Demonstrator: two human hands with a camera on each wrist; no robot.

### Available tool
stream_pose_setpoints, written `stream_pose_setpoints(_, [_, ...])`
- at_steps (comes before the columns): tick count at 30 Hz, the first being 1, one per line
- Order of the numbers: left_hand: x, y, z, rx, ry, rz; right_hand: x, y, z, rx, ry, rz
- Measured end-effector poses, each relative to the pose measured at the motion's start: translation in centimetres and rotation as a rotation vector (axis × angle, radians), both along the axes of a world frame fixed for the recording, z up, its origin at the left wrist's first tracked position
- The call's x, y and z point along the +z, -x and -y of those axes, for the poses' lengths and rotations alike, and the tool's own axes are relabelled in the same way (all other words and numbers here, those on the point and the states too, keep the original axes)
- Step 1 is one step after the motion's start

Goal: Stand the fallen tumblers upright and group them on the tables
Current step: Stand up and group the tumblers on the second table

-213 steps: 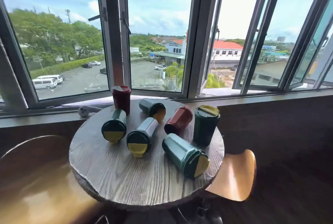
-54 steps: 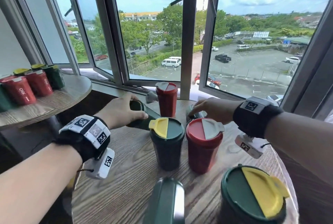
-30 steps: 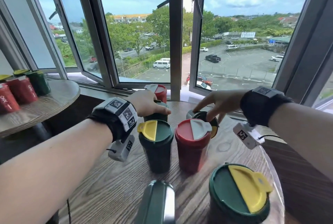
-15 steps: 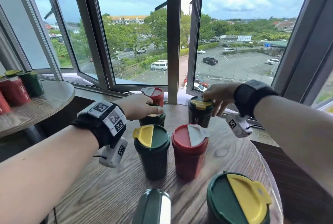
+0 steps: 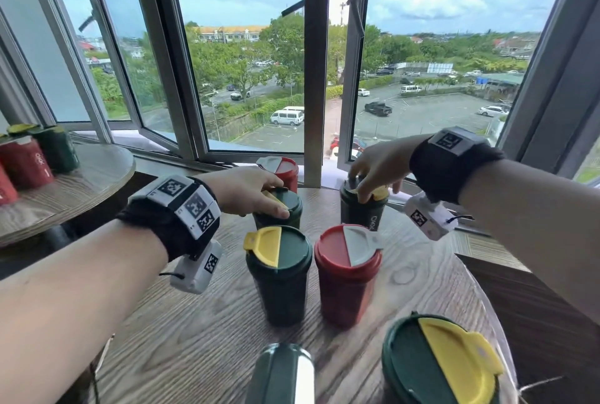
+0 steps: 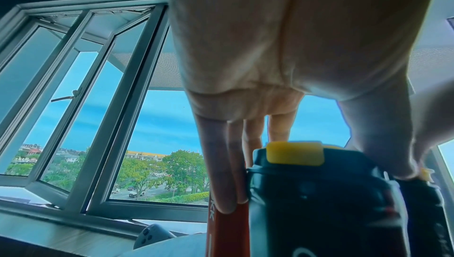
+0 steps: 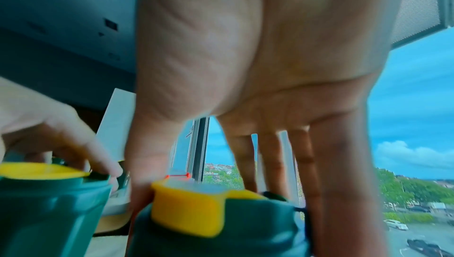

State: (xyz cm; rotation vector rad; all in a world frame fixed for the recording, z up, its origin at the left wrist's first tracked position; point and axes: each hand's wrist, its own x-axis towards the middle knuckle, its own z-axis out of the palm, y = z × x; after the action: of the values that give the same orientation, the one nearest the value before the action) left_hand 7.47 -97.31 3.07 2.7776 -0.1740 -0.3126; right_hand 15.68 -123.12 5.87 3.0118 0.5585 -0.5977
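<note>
The round wooden worktop (image 5: 201, 348) in front of me carries upright tumblers and one green tumbler lying on its side (image 5: 282, 374) at the near edge. My left hand (image 5: 242, 191) grips the lid of an upright green tumbler (image 5: 285, 209) from above, fingers curled round its rim. My right hand (image 5: 376, 168) clasps another upright green tumbler (image 5: 363, 213) by its lid the same way. A red tumbler (image 5: 347, 273) and a green one (image 5: 279, 273) stand side by side nearer me.

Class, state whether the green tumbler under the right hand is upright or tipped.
Upright: the green tumbler stands on the table, lid upward, right hand gripping its top.
</note>
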Motion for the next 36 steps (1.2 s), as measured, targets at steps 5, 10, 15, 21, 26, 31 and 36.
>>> stream_pose_setpoints(5, [0.2, 0.2, -0.3, 0.004, -0.007, -0.019, 0.6, 0.8, 0.8, 0.113, 0.026, 0.078])
stream_pose_setpoints(10, [0.1, 0.5, -0.1, 0.045, -0.088, 0.054, 0.3, 0.7, 0.8, 0.039, -0.024, 0.076])
stream_pose_setpoints(15, [0.6, 0.3, -0.5, -0.036, -0.046, 0.091, 0.6, 1.8, 0.8, 0.106, -0.056, 0.098])
stream_pose_setpoints(21, [0.4, 0.3, -0.5, -0.054, -0.049, 0.077, 0.7, 1.4, 0.8, 0.109, -0.077, 0.058])
stream_pose_setpoints(26, [0.3, 0.0, -0.3, -0.043, -0.062, 0.094, 0.0, 1.6, 0.5, 0.115, -0.095, 0.112])
stream_pose_setpoints(31, [0.1, 0.0, 0.3, -0.064, -0.113, 0.139, -0.1, 2.0, -0.5, 0.127, -0.156, 0.088])
stream_pose_setpoints(36, [0.2, 0.0, 0.4, -0.083, -0.114, 0.120, 0.0, 2.5, -1.5, 0.166, -0.144, 0.053])
